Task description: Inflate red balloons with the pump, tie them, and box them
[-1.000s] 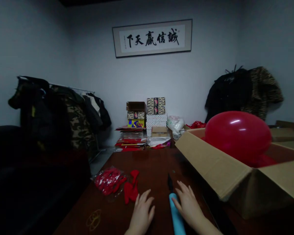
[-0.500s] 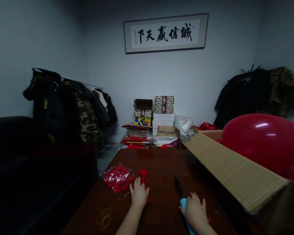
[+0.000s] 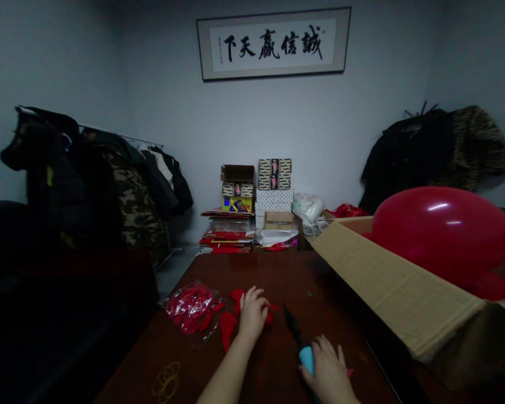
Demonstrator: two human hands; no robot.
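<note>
My left hand (image 3: 252,311) reaches forward onto a small heap of flat red balloons (image 3: 229,322) on the dark wooden table (image 3: 278,269); its fingers curl down over them. A clear bag of red balloons (image 3: 189,306) lies just left of the heap. My right hand (image 3: 328,373) rests near the table's front edge, closed over the light-blue body of a balloon pump (image 3: 305,356), whose black nozzle points away toward the wall.
An open cardboard box (image 3: 387,286) stands at the right with a big inflated red balloon (image 3: 441,233) in it. Rubber bands (image 3: 166,381) lie at the front left. Stacked boxes (image 3: 261,191) sit against the far wall, coats hang at both sides.
My left hand has moved forward from beside the pump onto the red balloons. My right hand has slid back along the pump and closed over it. The view has shifted a little.
</note>
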